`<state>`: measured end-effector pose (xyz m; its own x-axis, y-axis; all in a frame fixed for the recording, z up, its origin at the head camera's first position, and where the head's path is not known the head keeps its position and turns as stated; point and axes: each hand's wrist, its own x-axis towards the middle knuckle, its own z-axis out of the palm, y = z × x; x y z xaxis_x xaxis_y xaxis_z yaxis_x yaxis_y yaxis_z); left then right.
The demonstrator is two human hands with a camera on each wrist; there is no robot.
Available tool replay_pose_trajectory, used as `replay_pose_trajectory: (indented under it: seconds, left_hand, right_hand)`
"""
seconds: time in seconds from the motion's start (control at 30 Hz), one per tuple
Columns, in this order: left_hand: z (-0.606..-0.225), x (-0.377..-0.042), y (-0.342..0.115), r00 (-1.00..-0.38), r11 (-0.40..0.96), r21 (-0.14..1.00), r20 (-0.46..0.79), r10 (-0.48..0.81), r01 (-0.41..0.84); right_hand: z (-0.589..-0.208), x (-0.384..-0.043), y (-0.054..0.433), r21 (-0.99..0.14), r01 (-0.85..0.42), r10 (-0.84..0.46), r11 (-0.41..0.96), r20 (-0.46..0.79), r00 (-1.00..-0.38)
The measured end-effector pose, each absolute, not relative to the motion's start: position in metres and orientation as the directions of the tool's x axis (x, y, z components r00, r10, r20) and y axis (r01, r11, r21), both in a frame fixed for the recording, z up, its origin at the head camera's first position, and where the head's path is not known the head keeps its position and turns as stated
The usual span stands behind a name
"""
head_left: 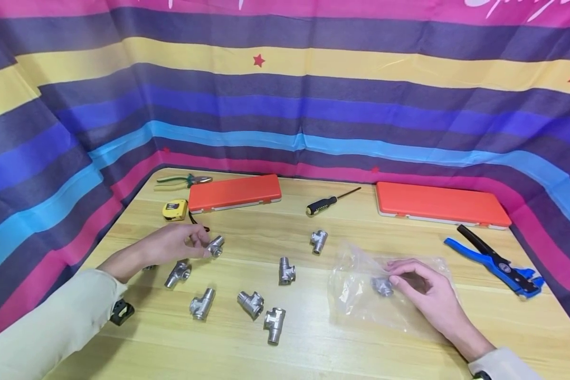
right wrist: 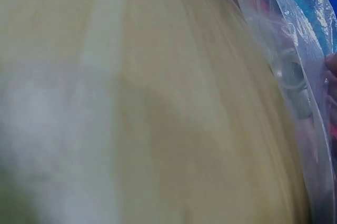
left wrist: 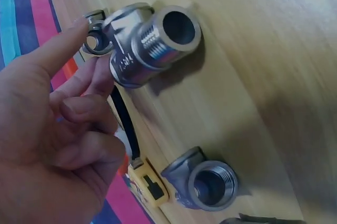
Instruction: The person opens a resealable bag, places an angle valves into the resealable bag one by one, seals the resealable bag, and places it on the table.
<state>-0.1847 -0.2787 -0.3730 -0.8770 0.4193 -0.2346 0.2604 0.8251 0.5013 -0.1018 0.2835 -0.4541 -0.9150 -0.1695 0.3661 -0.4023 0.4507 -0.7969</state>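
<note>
My left hand (head_left: 180, 245) pinches a silvery metal tee fitting (head_left: 215, 246) between its fingertips, at the left of the table. In the left wrist view the fitting's threaded end (left wrist: 174, 29) points away from the fingers. Another tee fitting (head_left: 178, 273) lies just below this hand. My right hand (head_left: 425, 293) pinches the upper edge of a clear plastic bag (head_left: 353, 295). One metal fitting (head_left: 382, 286) shows inside the bag, close to the thumb. Only the right hand's fingertips (right wrist: 331, 66) appear at the edge of the right wrist view.
Several tee fittings (head_left: 250, 304) lie scattered mid-table. Two red cases (head_left: 235, 192), a screwdriver (head_left: 323, 205), pliers (head_left: 190, 180) and a yellow tape measure (head_left: 174, 210) lie toward the back. A blue-handled tool (head_left: 496, 264) sits at right. Striped cloth (head_left: 304, 111) hangs around the table.
</note>
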Motion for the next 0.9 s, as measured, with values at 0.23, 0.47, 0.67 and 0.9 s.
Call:
replay_pose_trajectory:
  seconds: [0.23, 0.47, 0.67, 0.9]
  left_hand:
    - [-0.378, -0.183, -0.281, -0.875, 0.836, 0.492, -0.26, 0.409, 0.245]
    - [-0.379, -0.187, -0.267, -0.887, 0.816, 0.524, -0.218, 0.407, 0.245]
    - [-0.376, -0.192, -0.233, -0.875, 0.759, 0.599, -0.191, 0.445, 0.256]
    - [-0.362, -0.193, -0.162, -0.762, 0.645, 0.67, -0.18, 0.622, 0.367]
  right_hand:
    - [-0.448, -0.101, 0.285, -0.812, -0.369, -0.151, 0.453, 0.338, -0.929]
    - [-0.443, -0.099, 0.286, -0.825, -0.332, -0.142, 0.458, 0.301, -0.943]
    - [-0.446, -0.102, 0.284, -0.813, -0.375, -0.164, 0.445, 0.338, -0.927]
    - [-0.442, -0.099, 0.282, -0.818, -0.359, -0.163, 0.45, 0.32, -0.933]
